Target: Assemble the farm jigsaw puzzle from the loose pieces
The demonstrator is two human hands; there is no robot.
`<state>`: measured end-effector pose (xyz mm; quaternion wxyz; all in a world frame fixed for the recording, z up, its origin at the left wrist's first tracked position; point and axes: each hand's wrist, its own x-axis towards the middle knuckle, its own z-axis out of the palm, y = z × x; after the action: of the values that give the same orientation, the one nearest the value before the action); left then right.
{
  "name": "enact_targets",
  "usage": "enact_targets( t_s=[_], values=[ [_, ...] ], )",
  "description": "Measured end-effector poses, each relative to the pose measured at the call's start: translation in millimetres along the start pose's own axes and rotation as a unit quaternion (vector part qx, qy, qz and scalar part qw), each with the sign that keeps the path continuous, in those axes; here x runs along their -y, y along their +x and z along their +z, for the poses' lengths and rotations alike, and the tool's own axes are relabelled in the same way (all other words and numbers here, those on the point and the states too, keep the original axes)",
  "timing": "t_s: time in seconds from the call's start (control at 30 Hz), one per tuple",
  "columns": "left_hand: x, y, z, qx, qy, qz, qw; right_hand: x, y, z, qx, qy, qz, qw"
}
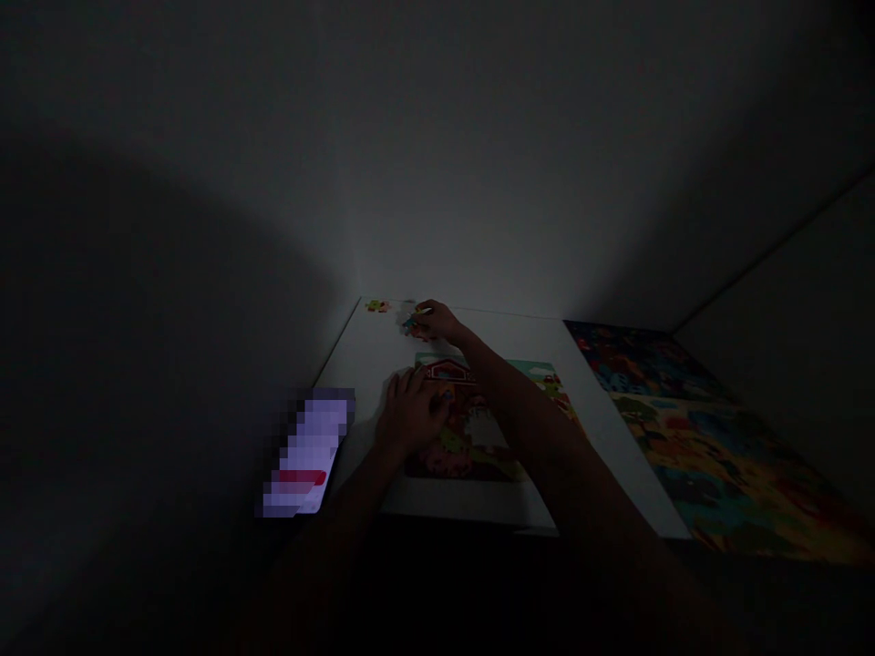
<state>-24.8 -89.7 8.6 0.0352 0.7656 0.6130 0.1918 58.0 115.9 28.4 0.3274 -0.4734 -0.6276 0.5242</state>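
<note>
A partly assembled jigsaw puzzle (447, 460) with a red barn picture lies on a white board, with a pale gap near its middle. My left hand (408, 415) rests on the puzzle's left side, fingers spread. Farther away, my right hand (439, 321) has its fingers closed on a puzzle piece (412, 321) with teal and yellow showing. Reddish bits lie under those fingers, too dark to make out well. My right forearm hides part of the puzzle. One loose green and pink jigsaw piece (377, 306) sits at the board's far left corner.
A lit phone (304, 456), its screen blurred, is at the board's left edge. Colourful picture sheets (725, 456) lie to the right of the white board (602, 474). A pale wall (465, 182) rises behind. The scene is very dim.
</note>
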Motion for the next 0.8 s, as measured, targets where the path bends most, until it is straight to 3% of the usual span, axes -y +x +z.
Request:
enact_targets(
  t_s=[0.13, 0.33, 0.57, 0.8],
  values=[
    [1, 1, 1, 0.000, 0.009, 0.002, 1.000, -4, -11, -12, 0.029, 0.025, -0.028, 0.999],
    [0, 2, -1, 0.004, 0.005, 0.004, 1.000, -15, -30, -31, -0.002, 0.011, -0.061, 0.998],
    [2, 2, 1, -0.006, 0.019, 0.017, 1.000, -25, -82, -60, 0.007, -0.038, -0.085, 0.996],
    [5, 4, 4, -0.002, 0.015, 0.018, 1.000, -35, -130, -77, 0.028, -0.057, -0.052, 0.997]
  ],
)
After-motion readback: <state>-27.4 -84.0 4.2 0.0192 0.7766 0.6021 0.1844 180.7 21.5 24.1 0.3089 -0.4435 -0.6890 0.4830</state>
